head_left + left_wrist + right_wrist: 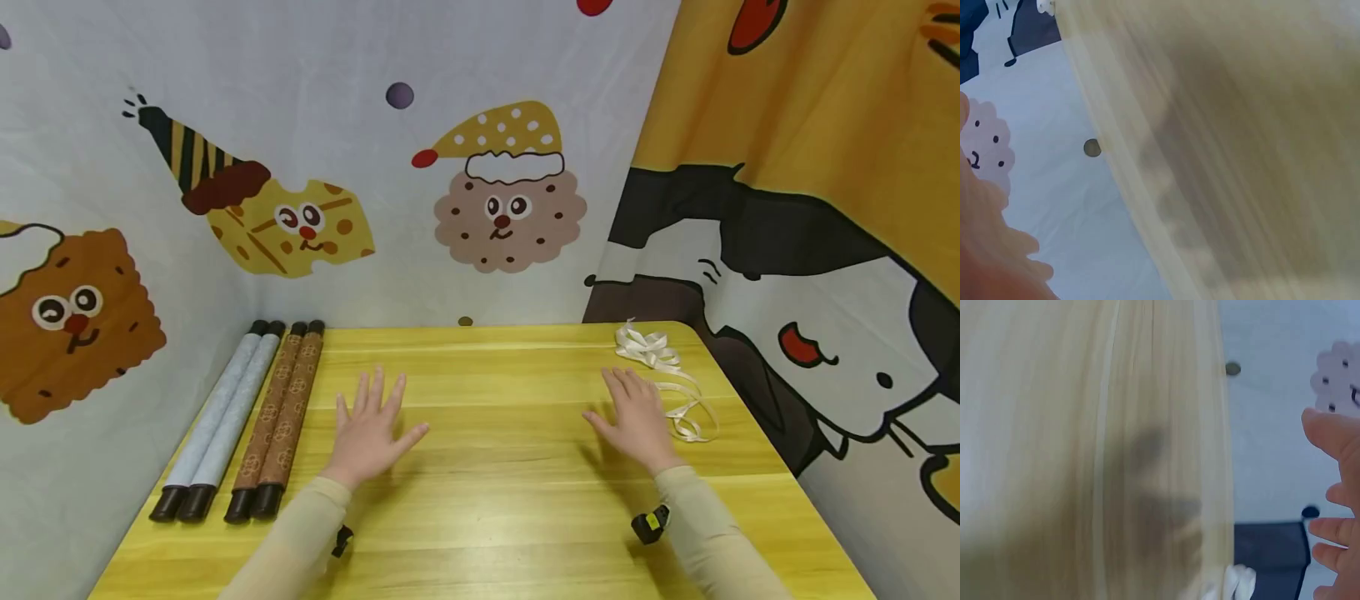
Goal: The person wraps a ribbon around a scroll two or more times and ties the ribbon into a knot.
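Observation:
My left hand (pixel 369 440) is held over the table with its fingers straight and spread, to the right of the brown rolls. It holds nothing. On the other side, my right hand (pixel 637 421) hovers with extended fingers, just left of a heap of white ribbon (pixel 648 346) whose loose end (pixel 692 417) trails toward the front. Two brown patterned rolls (pixel 281 408) with black end caps lie side by side at the left. Beside them, nearer the edge, lie two pale blue rolls (pixel 225 408) with the same caps. Each wrist view shows its hand's shadow on the wood.
The yellow wood-grain table (pixel 487 508) carries the rolls at its left and the ribbon at its back right corner. A white cartoon-printed cloth (pixel 337 100) hangs behind it, and a yellow patterned cloth (pixel 810 133) borders the right side.

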`<state>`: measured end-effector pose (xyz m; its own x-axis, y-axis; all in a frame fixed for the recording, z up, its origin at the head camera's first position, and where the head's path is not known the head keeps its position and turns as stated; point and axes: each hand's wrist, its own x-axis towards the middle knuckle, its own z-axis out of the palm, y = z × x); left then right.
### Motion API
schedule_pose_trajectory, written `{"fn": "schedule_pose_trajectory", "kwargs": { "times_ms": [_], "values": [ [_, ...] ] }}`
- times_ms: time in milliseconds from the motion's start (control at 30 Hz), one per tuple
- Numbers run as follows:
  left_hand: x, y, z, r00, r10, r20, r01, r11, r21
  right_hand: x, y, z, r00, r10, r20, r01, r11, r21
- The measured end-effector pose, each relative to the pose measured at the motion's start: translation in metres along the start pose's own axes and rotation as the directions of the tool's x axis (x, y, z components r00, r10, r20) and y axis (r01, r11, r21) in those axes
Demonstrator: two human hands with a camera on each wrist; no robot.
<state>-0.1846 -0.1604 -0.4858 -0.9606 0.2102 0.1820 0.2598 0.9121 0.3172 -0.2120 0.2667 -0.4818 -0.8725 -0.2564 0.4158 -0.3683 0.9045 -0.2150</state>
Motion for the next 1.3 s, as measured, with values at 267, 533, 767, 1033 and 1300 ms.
{"fn": "schedule_pose_trajectory", "kwargs": {
  "times_ms": [267,533,767,1033,1300],
  "values": [
    [-0.002,0.004,0.007,0.999,0.032,0.007,-0.032,0.999,-0.032,-0.008,0.035,-0.003,0.988,0.151,0.042,-0.152,0.988,0.02],
    [-0.003,0.011,0.008,0.998,0.041,0.045,-0.038,0.998,-0.056,-0.02,0.059,-0.011,0.967,0.237,0.094,-0.238,0.971,-0.004],
    [0.001,0.019,0.012,0.996,0.048,0.079,-0.042,0.997,-0.067,-0.024,0.074,-0.013,0.95,0.281,0.138,-0.278,0.96,-0.045],
    [0.006,0.034,0.02,0.994,0.06,0.095,-0.052,0.994,-0.092,-0.028,0.083,-0.011,0.919,0.339,0.203,-0.326,0.941,-0.095],
    [0.009,0.054,0.032,0.99,0.08,0.116,-0.064,0.988,-0.139,-0.028,0.088,-0.009,0.9,0.361,0.245,-0.335,0.931,-0.145]
  ]
}}
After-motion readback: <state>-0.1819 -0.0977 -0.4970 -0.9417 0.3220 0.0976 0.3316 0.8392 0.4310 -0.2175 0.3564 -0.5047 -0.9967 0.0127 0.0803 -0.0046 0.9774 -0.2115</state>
